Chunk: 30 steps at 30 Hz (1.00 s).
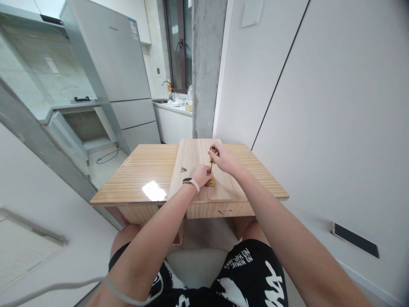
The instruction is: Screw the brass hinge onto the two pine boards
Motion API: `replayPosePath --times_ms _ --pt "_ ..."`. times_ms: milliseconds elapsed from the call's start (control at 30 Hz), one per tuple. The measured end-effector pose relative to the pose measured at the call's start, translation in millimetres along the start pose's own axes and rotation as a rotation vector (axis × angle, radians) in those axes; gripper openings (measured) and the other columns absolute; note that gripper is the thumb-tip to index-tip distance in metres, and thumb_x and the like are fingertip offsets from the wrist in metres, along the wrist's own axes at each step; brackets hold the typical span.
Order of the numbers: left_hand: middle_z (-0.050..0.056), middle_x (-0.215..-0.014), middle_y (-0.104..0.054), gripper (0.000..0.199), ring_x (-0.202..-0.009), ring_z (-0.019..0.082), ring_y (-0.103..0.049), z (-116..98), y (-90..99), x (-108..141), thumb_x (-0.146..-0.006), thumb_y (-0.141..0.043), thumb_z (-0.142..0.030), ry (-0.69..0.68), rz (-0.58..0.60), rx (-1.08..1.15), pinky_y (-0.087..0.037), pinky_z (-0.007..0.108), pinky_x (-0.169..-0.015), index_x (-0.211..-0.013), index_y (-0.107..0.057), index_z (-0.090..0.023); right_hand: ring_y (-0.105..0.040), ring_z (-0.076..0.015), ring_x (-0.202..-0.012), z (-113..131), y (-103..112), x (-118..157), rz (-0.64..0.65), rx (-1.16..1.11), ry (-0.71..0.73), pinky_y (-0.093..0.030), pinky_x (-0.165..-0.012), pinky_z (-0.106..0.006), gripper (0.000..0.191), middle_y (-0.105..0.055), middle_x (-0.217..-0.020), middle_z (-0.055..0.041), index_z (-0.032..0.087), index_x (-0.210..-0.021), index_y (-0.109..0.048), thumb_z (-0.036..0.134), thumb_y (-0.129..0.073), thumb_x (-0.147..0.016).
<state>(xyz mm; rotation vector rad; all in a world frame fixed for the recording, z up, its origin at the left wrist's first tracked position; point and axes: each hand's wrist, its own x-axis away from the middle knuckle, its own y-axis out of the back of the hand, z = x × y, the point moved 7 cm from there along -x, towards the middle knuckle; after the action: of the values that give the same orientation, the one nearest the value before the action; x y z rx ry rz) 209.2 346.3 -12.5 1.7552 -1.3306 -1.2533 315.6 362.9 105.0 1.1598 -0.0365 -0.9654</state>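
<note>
My right hand (pixel 220 156) is closed round the yellow-and-black handle of a screwdriver (pixel 212 152), which stands nearly upright with its shaft pointing down. My left hand (pixel 202 174), with a pale-strapped watch on the wrist, has its fingers pinched at the lower end of the shaft; what they hold there is hidden. Just beneath the fingers a brass-coloured hinge (pixel 211 181) lies on two pale wooden boards (pixel 191 154), close to the seam between them. Left of the hand, several screws (pixel 183 169) lie on the left board.
The boards rest across a glossy wood-grain desk (pixel 137 170) with a drawer (pixel 223 209) at its front. A white wall (pixel 303 106) stands close on the right. Behind are a grey pillar (pixel 207 68) and a fridge (pixel 111 64). A pale cable (pixel 79 283) crosses my left forearm.
</note>
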Motion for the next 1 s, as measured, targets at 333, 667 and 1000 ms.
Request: replayPosePath --times_ms 333,667,1000 --pt "0.008 -0.097 -0.076 0.013 -0.094 0.023 -0.069 7.8 -3.2 -3.5 -0.088 -0.070 -0.033 -0.041 0.009 0.051 -0.053 0.034 -0.091 -0.087 -0.075 -0.022 -0.068 -0.0188 -0.091 1.7 14.5 -6.5 0.027 0.055 0.013 -0.048 -0.084 -0.027 0.029 -0.075 -0.097 -0.0049 0.022 -0.117 -0.068 0.013 -0.052 -0.095" --pt "0.010 -0.109 -0.076 0.021 -0.108 0.022 -0.071 25.5 -1.0 -7.2 -0.092 -0.064 -0.024 0.011 0.089 0.438 -0.057 0.032 -0.091 -0.111 -0.070 -0.019 -0.067 -0.0219 -0.083 -11.5 18.4 -11.9 -0.087 0.249 -0.079 -0.046 -0.078 -0.030 0.012 -0.075 -0.091 -0.0080 0.021 -0.098 -0.069 0.031 -0.062 -0.094" --pt "0.010 -0.108 -0.075 0.036 -0.096 0.019 -0.071 -29.7 51.4 -11.5 -0.085 -0.075 -0.025 -0.125 -0.184 0.586 -0.058 0.031 -0.082 -0.118 -0.063 -0.017 -0.063 -0.0187 -0.069 -12.2 11.9 -1.5 -0.141 0.221 -0.155 -0.037 -0.063 -0.027 0.033 -0.069 -0.074 -0.0052 0.022 -0.080 -0.062 0.047 -0.050 -0.099"
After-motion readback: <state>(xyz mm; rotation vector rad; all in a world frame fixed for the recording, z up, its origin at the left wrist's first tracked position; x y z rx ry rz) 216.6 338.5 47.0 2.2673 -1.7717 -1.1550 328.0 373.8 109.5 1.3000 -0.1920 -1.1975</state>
